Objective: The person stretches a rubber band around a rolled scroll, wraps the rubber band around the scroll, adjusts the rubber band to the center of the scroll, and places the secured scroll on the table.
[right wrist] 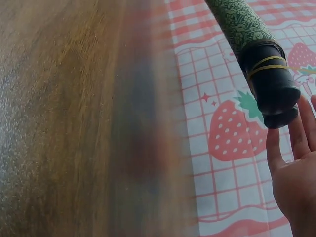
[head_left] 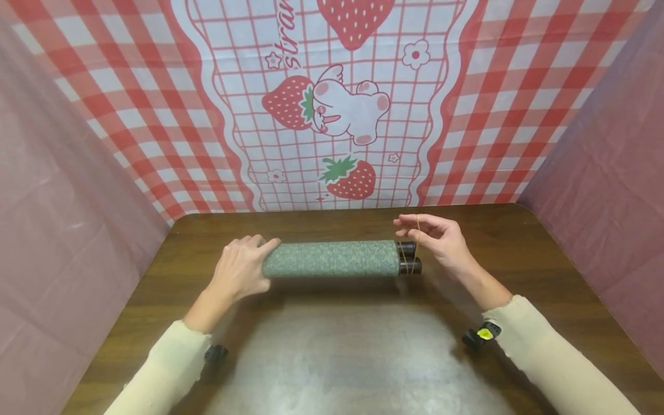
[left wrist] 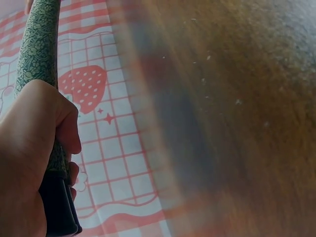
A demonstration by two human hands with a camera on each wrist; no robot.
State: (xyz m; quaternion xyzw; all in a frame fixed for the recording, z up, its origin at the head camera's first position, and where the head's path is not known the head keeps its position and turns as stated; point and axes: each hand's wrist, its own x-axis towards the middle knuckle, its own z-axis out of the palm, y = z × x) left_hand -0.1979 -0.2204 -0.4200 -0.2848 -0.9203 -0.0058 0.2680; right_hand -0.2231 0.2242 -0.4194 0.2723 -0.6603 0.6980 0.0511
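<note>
While the left hand point(head_left: 241, 268) grips the green roll point(head_left: 332, 258), the right hand point(head_left: 441, 239), fingers extended, stretches a yellow band point(right wrist: 270, 67) at its right end, apparently mid-banding, likely needing another loop.

Green roll point(head_left: 332, 259): one, in the left hand's point(head_left: 240, 266) grip
Rod ends point(head_left: 410, 248): we see two, opposite that grip
Yellow band point(right wrist: 271, 66): one, at the right hand point(head_left: 443, 242)
Hands: we count two
Sleeves point(head_left: 550, 346): two
</note>
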